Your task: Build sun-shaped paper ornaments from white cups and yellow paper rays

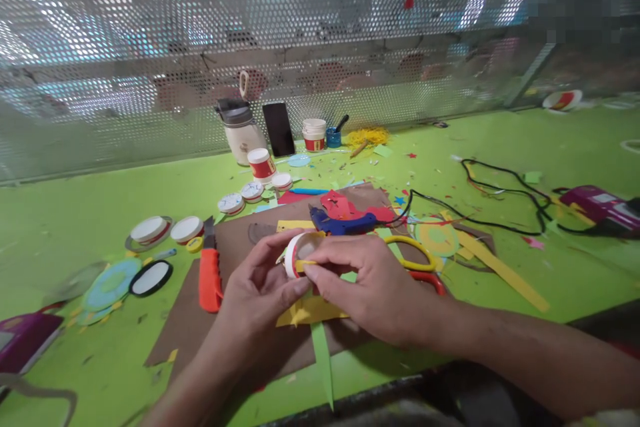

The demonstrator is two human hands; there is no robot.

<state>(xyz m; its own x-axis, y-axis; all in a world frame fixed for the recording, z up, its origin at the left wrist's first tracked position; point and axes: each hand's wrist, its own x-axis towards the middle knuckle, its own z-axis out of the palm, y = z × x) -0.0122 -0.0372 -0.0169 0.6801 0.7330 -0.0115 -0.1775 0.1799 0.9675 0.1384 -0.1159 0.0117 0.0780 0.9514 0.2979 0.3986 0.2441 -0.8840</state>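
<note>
My left hand (253, 290) is curled round a short white tub-like ring (291, 255) with a red edge, tilted so that its hollow side faces right. The thumb and fingers of my right hand (367, 280) pinch a small yellow paper strip (303, 266) against the ring's edge. Below both hands lie a yellow paper piece (310, 312) and a long green paper strip (323, 360). Just beyond them is a blue glue gun (343, 221). Yellow-handled scissors (415, 250) lie beside my right hand, and an orange box cutter (211, 280) is left of my left hand.
A brown board (200, 333) lies under the work on the green table (500, 147). White lids (187, 229), a white jug (241, 133), a dark phone (279, 129) and a red-and-white tub (315, 136) stand around it. A black cord (470, 219) runs right.
</note>
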